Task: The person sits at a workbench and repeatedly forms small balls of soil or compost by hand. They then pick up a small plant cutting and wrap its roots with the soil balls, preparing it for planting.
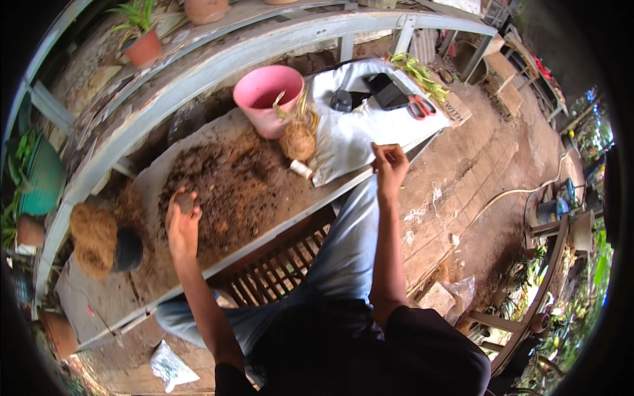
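Observation:
My left hand (180, 224) rests on a heap of brown soil and coconut fibre (224, 188) spread over the low bench, its fingers curled around a dark clump of that soil. My right hand (389, 165) is raised over the edge of a white cloth (356, 132), fingers pinched together on a thin pale string that is hard to make out. A small plant with a fibre-wrapped root ball (298, 137) lies between the soil and the cloth, next to a pink plastic pot (266, 99).
Red-handled scissors (417, 107), a dark tablet (387, 92) and green cuttings (419, 74) lie on the cloth. A black pot stuffed with coconut husk (105, 241) stands at the left. Terracotta pots (142, 46) sit on the grey rail behind. A slatted stool (277, 264) is under my legs.

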### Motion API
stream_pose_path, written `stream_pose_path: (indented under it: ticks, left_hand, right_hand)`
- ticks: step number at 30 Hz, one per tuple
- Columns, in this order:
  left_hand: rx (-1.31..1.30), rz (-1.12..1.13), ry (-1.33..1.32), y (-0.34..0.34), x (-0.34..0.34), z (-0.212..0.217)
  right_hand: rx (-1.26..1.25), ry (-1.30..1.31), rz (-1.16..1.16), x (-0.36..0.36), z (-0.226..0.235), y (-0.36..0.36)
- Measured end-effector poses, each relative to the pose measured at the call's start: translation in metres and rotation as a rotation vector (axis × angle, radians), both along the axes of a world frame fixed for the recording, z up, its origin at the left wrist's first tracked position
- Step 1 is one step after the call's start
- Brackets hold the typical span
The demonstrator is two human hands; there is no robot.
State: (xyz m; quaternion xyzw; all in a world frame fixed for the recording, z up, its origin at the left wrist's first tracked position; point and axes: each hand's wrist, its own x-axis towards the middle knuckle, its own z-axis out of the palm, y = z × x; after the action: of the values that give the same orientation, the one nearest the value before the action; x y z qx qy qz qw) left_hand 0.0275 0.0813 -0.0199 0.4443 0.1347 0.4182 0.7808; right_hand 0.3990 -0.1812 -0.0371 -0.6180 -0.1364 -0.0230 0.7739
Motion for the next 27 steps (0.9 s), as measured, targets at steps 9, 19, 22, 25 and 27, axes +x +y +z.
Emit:
stream_pose_path:
  ticks: [9, 19, 22, 25, 27]
  left_hand:
    - [0.022, 0.123, 0.044, 0.005, -0.007, -0.009]
    - [0.010, 0.205, 0.098, -0.012, 0.018, -0.004]
    - [0.044, 0.187, 0.092, -0.014, 0.020, 0.002]
    - [0.041, 0.188, 0.086, -0.015, 0.024, 0.007]
    - [0.042, 0.207, 0.085, -0.016, 0.025, 0.007]
  right_hand:
    - [-0.622, -0.380, -0.459, 0.250, -0.007, -0.105]
    - [-1.327, -0.437, -0.338, 0.376, -0.028, -0.121]
    - [-1.374, -0.336, -0.340, 0.376, -0.025, -0.110]
    - [-1.325, -0.361, -0.336, 0.382, -0.025, -0.117]
    - [-1.268, -0.358, -0.279, 0.389, -0.020, -0.117]
